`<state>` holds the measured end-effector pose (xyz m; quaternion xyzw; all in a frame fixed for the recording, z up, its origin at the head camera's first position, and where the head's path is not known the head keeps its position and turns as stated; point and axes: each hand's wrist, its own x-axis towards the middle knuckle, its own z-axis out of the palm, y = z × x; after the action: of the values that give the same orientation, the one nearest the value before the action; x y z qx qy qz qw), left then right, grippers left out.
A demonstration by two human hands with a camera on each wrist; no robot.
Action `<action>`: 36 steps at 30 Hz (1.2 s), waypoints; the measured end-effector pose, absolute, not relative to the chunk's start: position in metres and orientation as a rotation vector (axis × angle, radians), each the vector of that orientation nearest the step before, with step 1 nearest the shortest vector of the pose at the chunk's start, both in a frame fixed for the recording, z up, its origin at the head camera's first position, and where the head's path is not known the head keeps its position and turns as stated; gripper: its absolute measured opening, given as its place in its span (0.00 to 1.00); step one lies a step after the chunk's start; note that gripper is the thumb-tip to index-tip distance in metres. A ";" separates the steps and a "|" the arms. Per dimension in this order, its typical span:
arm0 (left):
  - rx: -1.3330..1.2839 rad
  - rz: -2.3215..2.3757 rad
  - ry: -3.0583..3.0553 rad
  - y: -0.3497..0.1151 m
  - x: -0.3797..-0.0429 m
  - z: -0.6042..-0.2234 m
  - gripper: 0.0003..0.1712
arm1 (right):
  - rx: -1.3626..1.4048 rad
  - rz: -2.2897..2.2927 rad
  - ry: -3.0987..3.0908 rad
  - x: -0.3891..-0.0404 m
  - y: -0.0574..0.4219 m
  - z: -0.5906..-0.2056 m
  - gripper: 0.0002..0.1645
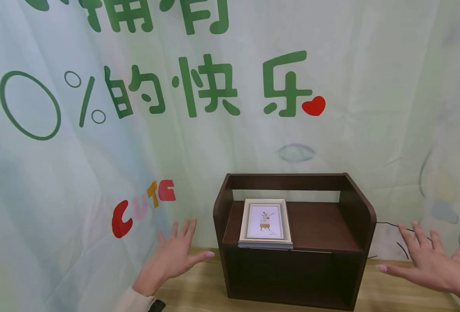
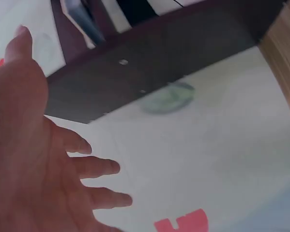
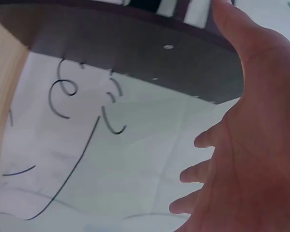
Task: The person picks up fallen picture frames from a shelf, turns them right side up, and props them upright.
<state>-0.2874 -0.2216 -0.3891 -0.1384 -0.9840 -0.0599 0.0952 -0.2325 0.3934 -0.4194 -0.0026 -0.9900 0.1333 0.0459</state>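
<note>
A dark brown two-tier shelf stands on the wooden tabletop, its lower compartment facing me. On its upper board, towards the left, a cream-framed picture of a potted plant lies face up. My left hand is spread out to the left of the shelf, thumb pointing at it, and holds nothing. To the right, my right hand is likewise spread with empty fingers, apart from the shelf. Both wrist views show a side panel of the shelf beyond the straight fingers.
Behind the shelf and along the left hangs a pale green cloth backdrop with green characters, a red heart and colourful letters. The light wooden tabletop runs beneath the shelf and hands. A dark band circles my left wrist.
</note>
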 end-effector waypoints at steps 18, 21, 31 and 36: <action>-0.657 -0.571 -2.593 -0.191 -0.239 -0.369 0.27 | 0.145 0.309 -2.863 -0.204 0.349 -0.382 0.69; -0.728 -0.626 -2.507 -0.182 -0.240 -0.368 0.20 | 0.184 0.381 -2.840 -0.200 0.337 -0.375 0.64; -0.824 -0.678 -2.523 -0.144 -0.258 -0.363 0.24 | 0.370 0.549 -2.813 -0.203 0.287 -0.360 0.56; -0.823 -0.444 -2.586 -0.130 -0.270 -0.364 0.32 | 0.484 0.592 -2.776 -0.213 0.270 -0.354 0.51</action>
<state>-0.2703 -0.1301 -0.3643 -0.2936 -0.9225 -0.1582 0.1945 -0.2134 0.2703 -0.3535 0.1666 -0.9558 0.2039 0.1308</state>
